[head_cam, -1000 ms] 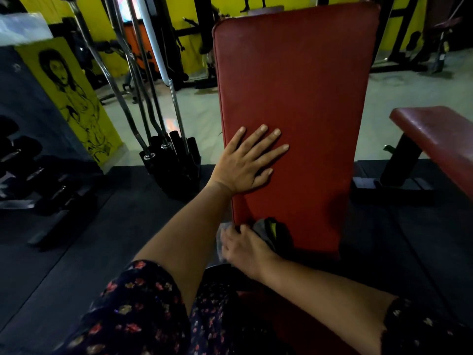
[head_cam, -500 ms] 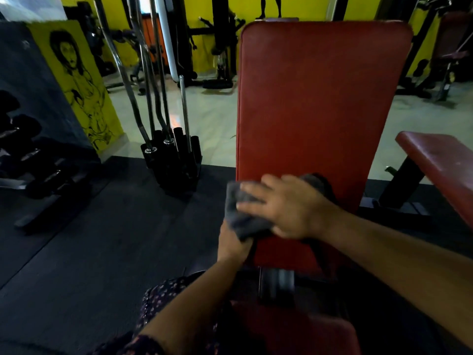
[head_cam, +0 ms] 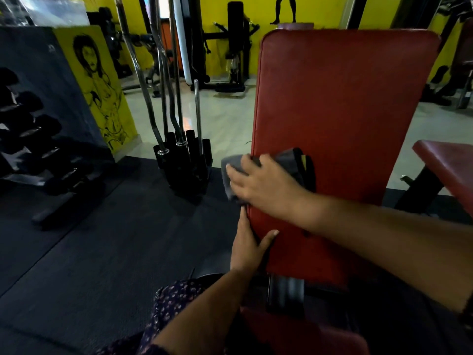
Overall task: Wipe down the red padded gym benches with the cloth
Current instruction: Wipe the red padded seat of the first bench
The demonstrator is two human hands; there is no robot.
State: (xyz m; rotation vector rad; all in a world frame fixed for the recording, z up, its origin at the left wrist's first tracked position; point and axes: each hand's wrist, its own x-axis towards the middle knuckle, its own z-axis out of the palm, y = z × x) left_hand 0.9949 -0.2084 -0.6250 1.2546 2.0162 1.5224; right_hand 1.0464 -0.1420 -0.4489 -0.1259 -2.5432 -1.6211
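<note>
Wiping is under way on the backrest (head_cam: 340, 103): the right hand (head_cam: 266, 187) presses the cloth (head_cam: 234, 172) flat against its left edge, fingers spread over it. The left hand (head_cam: 247, 248) grips that same edge lower down, thumb on the pad. Next, likely, a sweep up across the unwiped red. The left fingers hide behind the pad; the seat (head_cam: 302, 331) is cut off, and another bench (head_cam: 450, 162) waits right.

We see open dark floor mat (head_cam: 84, 252) left of the red backrest (head_cam: 340, 129). Farther left, the bar rack (head_cam: 184, 162) and dumbbell rack (head_cam: 38, 149) block passage. Right of the backrest, a second red bench (head_cam: 450, 165) stands near, leaving a narrow gap between.
</note>
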